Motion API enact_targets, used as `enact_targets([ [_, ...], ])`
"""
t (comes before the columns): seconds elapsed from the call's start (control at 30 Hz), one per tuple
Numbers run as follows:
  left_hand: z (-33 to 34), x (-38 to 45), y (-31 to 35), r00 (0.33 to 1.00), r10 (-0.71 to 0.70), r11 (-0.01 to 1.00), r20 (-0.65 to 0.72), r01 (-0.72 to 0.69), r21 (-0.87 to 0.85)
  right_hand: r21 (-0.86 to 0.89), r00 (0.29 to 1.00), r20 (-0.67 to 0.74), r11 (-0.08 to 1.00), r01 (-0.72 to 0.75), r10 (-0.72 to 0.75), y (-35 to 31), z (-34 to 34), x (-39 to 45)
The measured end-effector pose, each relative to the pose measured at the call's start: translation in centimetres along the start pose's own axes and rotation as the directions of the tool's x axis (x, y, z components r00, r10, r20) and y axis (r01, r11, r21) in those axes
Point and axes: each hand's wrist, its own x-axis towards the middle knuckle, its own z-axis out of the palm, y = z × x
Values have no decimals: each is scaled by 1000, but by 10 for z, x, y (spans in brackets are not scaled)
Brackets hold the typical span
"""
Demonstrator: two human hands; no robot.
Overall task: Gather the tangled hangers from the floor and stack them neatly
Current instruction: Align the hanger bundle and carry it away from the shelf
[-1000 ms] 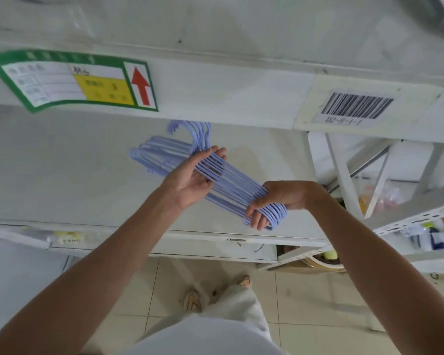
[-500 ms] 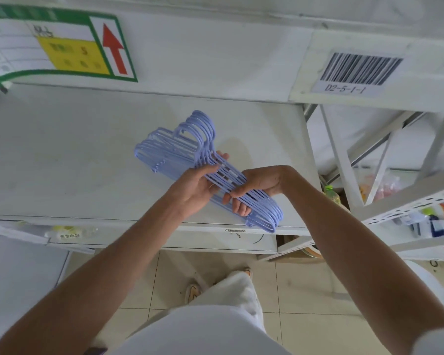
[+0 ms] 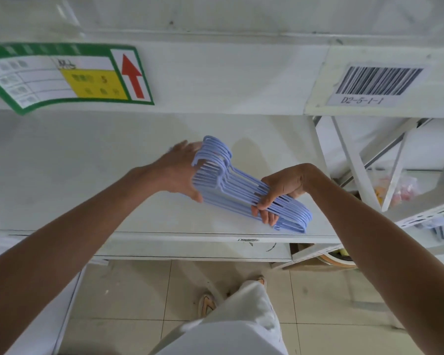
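A bundle of several light blue plastic hangers [image 3: 237, 187] is held over the white shelf board [image 3: 87, 180], hooks pointing up and away, bodies lined up side by side. My right hand [image 3: 282, 188] is closed around the bundle's right end, with the tips of the hangers sticking out below its fingers. My left hand [image 3: 180, 172] lies flat against the bundle's left side by the hooks, fingers stretched out and pressing on it; whether it grips the hangers is hidden by the bundle.
A shelf beam above carries a green label with a red arrow [image 3: 69, 75] and a barcode sticker [image 3: 377, 83]. White rack struts [image 3: 354, 162] and stored goods stand to the right. Below are beige floor tiles [image 3: 139, 298] and my legs.
My left hand left the middle of the bundle and now presses flat on its left end by the hooks. The hangers look more tightly aligned. My right hand keeps its hold.
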Motion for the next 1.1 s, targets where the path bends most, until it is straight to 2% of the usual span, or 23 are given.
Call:
enact_targets([
  [0.07, 4, 9, 8, 998, -69, 985, 12, 70, -159, -35, 1000, -27, 999, -15, 14, -2, -3, -4],
  [0.13, 12, 13, 8, 988, -151, 925, -29, 131, -356, -97, 996, -83, 995, -21, 13, -5, -5, -8],
  [0.2, 16, 15, 8, 964, -259, 858, -63, 200, -474, -213, 985, -171, 976, -33, -4, -11, -8, -16],
  [0.23, 16, 17, 8, 956, -287, 849, -57, 226, -478, -268, 974, -227, 962, -49, -14, -14, -10, -21],
  [0.33, 15, 27, 13, 969, -238, 920, -69, 203, -335, -352, 911, -412, 927, -127, -32, -24, -19, -35],
  [0.43, 17, 33, 14, 957, -264, 904, -118, 203, -377, -505, 786, -610, 815, -283, -105, -27, -21, -42],
  [0.53, 27, 33, 18, 944, -293, 901, -151, 220, -373, -526, 638, -737, 782, -334, -223, -5, -3, -30],
  [0.6, 35, 35, 18, 934, -309, 907, -180, 232, -351, -567, 467, -799, 732, -378, -377, 19, 14, -14],
  [0.67, 40, 36, 16, 928, -317, 914, -196, 243, -326, -610, 279, -792, 678, -411, -544, 39, 29, 1],
  [0.73, 43, 36, 17, 923, -325, 912, -206, 248, -326, -622, 155, -763, 647, -441, -627, 51, 36, 14],
  [0.83, 47, 39, 14, 917, -324, 907, -233, 232, -351, -560, -10, -740, 624, -546, -673, 50, 38, 30],
  [0.9, 45, 44, 11, 915, -324, 907, -240, 229, -352, -517, -54, -750, 635, -574, -659, 43, 35, 34],
  [1.1, 41, 55, 14, 910, -282, 927, -302, 177, -332, -497, -74, -774, 677, -543, -629, 34, 27, 31],
])
